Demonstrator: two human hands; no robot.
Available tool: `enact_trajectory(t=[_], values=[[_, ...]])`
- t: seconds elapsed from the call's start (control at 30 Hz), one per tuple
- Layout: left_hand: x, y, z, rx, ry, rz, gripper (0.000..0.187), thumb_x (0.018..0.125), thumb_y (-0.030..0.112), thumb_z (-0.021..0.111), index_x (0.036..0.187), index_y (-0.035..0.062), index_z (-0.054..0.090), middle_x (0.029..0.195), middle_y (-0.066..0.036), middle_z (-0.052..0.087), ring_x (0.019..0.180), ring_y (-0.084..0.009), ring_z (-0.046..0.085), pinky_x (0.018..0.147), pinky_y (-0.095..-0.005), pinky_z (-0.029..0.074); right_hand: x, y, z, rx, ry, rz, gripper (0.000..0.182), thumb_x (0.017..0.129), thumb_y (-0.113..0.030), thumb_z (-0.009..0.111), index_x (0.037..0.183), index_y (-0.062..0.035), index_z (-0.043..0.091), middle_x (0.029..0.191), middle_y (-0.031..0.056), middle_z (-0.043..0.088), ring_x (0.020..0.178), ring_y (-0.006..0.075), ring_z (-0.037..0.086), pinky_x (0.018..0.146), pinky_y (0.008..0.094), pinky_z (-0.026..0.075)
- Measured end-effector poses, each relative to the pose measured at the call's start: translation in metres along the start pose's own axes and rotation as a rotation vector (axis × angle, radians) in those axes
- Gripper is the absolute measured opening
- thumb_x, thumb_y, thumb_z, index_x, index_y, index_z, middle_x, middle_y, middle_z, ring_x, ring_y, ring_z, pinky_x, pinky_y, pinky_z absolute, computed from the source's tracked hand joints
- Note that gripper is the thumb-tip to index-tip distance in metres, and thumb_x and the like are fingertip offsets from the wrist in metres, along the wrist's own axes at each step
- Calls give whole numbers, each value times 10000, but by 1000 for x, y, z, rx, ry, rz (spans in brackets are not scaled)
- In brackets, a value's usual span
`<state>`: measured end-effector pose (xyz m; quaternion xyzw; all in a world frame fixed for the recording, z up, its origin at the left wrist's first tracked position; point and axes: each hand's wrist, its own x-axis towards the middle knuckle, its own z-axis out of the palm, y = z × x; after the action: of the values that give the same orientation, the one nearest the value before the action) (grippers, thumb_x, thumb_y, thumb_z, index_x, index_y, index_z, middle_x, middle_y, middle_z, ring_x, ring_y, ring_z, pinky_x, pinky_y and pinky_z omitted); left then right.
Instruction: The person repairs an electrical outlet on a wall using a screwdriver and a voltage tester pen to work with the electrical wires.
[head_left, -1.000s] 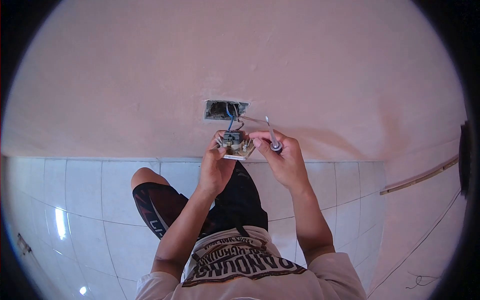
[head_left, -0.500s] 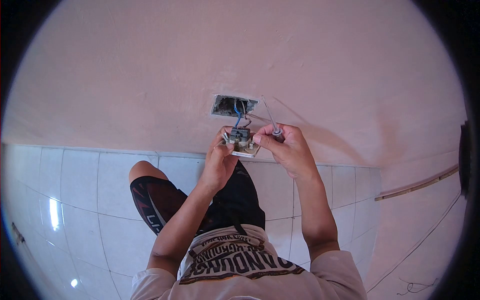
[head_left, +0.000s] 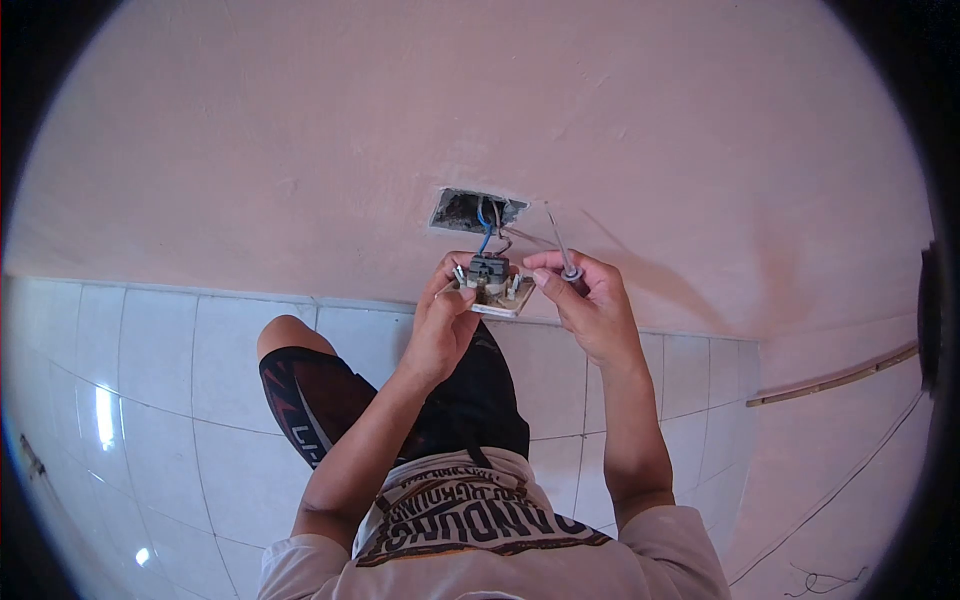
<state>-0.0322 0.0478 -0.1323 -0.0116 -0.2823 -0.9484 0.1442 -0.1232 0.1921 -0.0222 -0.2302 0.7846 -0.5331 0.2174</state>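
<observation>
Head view, only cam. Vs 0.5 s ago: both hands and the part they hold sit a bit further right and slightly higher in frame; wall hole also shifted right, so mostly head motion. Screwdriver shaft now tilts less, tip nearer the hole's right end. Grip on both sides looks unchanged.

Left hand [head_left: 445, 325]: fingers curled shut around the left edge of the socket module [head_left: 490, 280], thumb on its underside plate. Module is pulled out of the wall, held just below the wall box opening [head_left: 478, 210], back side w/ terminals facing the camera, white faceplate tilted down-right.

Right hand [head_left: 590, 310]: fingers closed on the screwdriver [head_left: 563, 255], pinching the handle near its top; thin shaft sticks up-left past the fingertips toward the wall. Index/thumb also touch the module's right edge. Shaft tip isn't on any terminal, as far as I can tell; too small to be sure.

Container: the wall box opening, a rough rectangular recess in the pink plaster wall [head_left: 300, 130]. In it: dark rubble-looking interior and the wires [head_left: 487, 232], one blue and at least one dark/reddish, running out and down into the module's back. Nothing else discernible inside.

Below: white tiled floor [head_left: 150, 380], person's knee in dark shorts, printed shirt. Loose cable on the floor, far right.
</observation>
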Motion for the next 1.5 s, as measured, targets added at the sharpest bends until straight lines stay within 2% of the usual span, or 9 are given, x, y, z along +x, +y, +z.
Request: enact_trajectory(t=[0.1, 0.2, 0.3, 0.4, 0.5, 0.8, 1.13, 1.37, 1.5], values=[[0, 1, 1, 4, -22, 12, 471, 893, 280, 620, 1284, 53, 487, 1360, -167, 575, 1254, -234, 573, 1088, -394, 424, -1, 2, -1, -35, 3, -12, 170, 969, -135, 682, 1076, -12, 730, 829, -21, 648, 685, 36, 501, 616, 219, 402], [-2, 1, 2, 71, 40, 4, 472, 913, 287, 603, 1302, 50, 482, 1373, -159, 563, 1259, -240, 565, 1082, -395, 422, 3, 10, 3, -27, 1, -142, 160, 975, -145, 685, 1069, -24, 731, 734, -50, 580, 595, 20, 434, 526, 214, 333], [-7, 16, 4, 455, 125, 111, 441, 924, 76, 494, 1356, 18, 426, 1299, -156, 556, 1257, -234, 525, 1065, -399, 437, 4, 14, 6, -56, 20, -235, 147, 963, -119, 690, 1054, -14, 738, 818, -21, 645, 686, 39, 504, 609, 222, 398], [-12, 38, 18, 850, 105, 341, 475, 894, 29, 508, 1367, 5, 469, 1331, -181, 534, 1256, -286, 511, 1047, -417, 445, 1, 13, 7, -45, 31, -195, 134, 950, -90, 694, 1042, -4, 740, 876, 4, 687, 741, 53, 543, 668, 231, 444], [-6, 73, 29, 1405, -137, 535, 447, 865, 42, 561, 1310, 0, 575, 1316, -202, 551, 1212, -347, 533, 1013, -430, 460, -2, 11, 11, -11, 29, -165, 149, 981, -110, 669, 1063, -1, 730, 858, 0, 676, 778, 52, 573, 702, 221, 461], [-1, 83, 49, 1522, -306, 505, 432, 801, 153, 729, 1210, 28, 671, 1263, -171, 606, 1139, -365, 570, 950, -453, 492, -9, 16, 17, 178, 62, -118, 149, 967, -103, 680, 1067, -1, 725, 906, 47, 723, 798, 72, 622, 715, 242, 491], [-2, 66, 45, 1480, -172, 523, 400, 750, 98, 788, 1139, 66, 699, 1237, -151, 619, 1126, -348, 586, 932, -441, 503, -6, 31, 23, 340, 23, -70, 163, 982, -126, 671, 1066, 3, 725, 925, 54, 735, 856, 86, 642, 774, 255, 503], [-6, 68, 50, 1491, -158, 513, 395, 768, 72, 773, 1156, 62, 696, 1251, -151, 634, 1132, -318, 618, 919, -415, 528, 3, 23, 7, 563, -153, 110, 190, 961, -186, 710, 1029, -10, 732, 785, 11, 671, 560, 41, 498, 471, 222, 375], [-8, 72, 58, 1470, -116, 461, 382, 770, 57, 759, 1146, 58, 697, 1254, -155, 646, 1145, -308, 631, 936, -411, 530, 7, 26, 9, 527, -163, 85, 193, 963, -196, 708, 1017, -12, 722, 715, -24, 602, 482, 21, 393, 406, 213, 270]])
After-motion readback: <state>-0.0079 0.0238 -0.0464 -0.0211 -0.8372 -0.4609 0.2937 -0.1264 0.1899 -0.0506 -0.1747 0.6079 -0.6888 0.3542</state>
